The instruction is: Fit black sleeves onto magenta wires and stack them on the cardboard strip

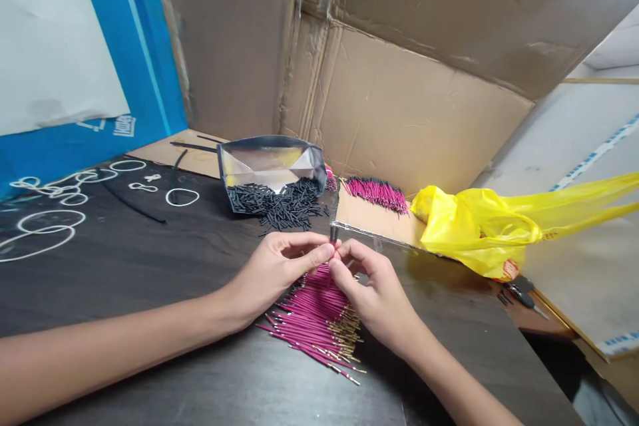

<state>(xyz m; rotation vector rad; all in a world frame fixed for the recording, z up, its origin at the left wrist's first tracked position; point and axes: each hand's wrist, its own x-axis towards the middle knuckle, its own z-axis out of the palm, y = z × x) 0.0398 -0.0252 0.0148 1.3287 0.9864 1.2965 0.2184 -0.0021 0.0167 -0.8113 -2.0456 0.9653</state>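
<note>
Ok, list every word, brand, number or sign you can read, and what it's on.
None reads clearly.
Blue panel: white printing, too blurred to read.
Yellow bag: red logo and small red print, both unreadable.
Blue-and-white strip, right wall: no legible lettering.

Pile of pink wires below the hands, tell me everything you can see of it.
The pile of pink wires lies loose on the dark tabletop. The strands look thin and plastic-coated, roughly side by side, with gold-coloured metal ends toward the right and silvery tips toward the left. A few stray at the near edge. The left hand and right hand partly hide it; whether they touch it is unclear.
</note>
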